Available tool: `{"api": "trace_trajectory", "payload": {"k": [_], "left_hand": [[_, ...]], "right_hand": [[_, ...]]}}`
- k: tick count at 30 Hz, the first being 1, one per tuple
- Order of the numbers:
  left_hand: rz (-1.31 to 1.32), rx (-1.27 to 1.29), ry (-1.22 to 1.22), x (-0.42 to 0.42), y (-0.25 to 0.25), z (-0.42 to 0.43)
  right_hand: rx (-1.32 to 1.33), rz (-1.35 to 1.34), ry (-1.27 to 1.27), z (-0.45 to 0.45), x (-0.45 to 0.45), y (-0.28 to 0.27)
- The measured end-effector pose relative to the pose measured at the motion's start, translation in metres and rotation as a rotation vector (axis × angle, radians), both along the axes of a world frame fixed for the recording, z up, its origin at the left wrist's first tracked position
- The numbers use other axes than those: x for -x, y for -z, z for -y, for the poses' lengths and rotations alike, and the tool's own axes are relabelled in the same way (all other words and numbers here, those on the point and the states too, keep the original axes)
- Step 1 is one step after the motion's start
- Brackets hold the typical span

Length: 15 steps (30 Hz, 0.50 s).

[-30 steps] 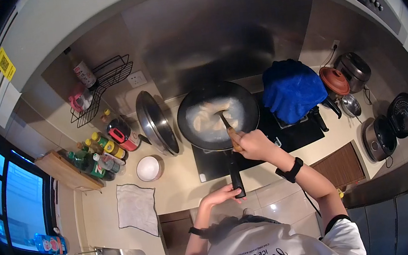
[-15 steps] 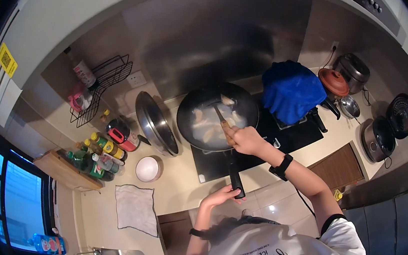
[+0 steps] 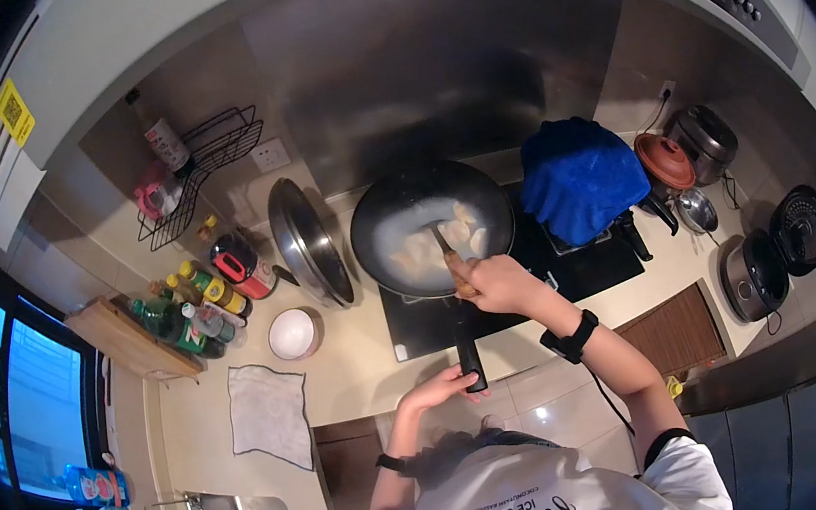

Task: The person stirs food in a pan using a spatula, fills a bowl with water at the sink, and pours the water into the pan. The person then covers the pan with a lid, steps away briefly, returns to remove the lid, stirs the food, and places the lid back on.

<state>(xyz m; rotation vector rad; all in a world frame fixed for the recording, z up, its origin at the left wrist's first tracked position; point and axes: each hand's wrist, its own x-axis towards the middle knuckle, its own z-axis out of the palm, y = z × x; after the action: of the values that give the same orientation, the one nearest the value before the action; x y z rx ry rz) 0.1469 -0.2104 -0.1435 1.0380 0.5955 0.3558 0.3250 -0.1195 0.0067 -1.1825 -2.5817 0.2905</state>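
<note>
A black wok (image 3: 378, 258) sits on the cooktop, holding cloudy liquid and several pale dumplings (image 3: 418, 251). My right hand (image 3: 497, 285) is closed around the wooden handle of a spatula (image 3: 443, 241), whose blade is down among the dumplings and partly hidden by them. At the near end of the wok's black handle (image 3: 467, 349), my left hand (image 3: 443, 389) grips with the thumb on top; its other fingers are partly hidden underneath.
Left of the wok stand a metal lid (image 3: 308, 246), a white bowl (image 3: 293, 335), several bottles (image 3: 216, 292) and a cloth (image 3: 268, 412). A blue cloth (image 3: 581, 180) covers something on the right burner. Beyond it are a brown-lidded pot (image 3: 665, 160) and an open cooker (image 3: 755, 276).
My right hand has moved the spatula blade slightly down and right in the wok. The dumplings have shifted and bunched nearer the middle and right. My left hand stays on the handle.
</note>
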Motion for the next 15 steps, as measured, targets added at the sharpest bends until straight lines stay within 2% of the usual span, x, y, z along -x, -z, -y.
{"api": "trace_trajectory", "payload": {"k": [5, 8, 15], "left_hand": [[0.013, 0.004, 0.034, 0.001, -0.004, -0.002], [0.015, 0.006, 0.040, 0.001, 0.002, -0.002], [0.007, 0.010, 0.022, -0.001, -0.001, -0.001]], "right_hand": [[0.060, -0.044, -0.032, 0.011, -0.005, -0.006], [0.185, 0.082, -0.014, 0.019, -0.007, -0.015], [0.158, 0.044, -0.072, 0.040, -0.021, -0.026]]}}
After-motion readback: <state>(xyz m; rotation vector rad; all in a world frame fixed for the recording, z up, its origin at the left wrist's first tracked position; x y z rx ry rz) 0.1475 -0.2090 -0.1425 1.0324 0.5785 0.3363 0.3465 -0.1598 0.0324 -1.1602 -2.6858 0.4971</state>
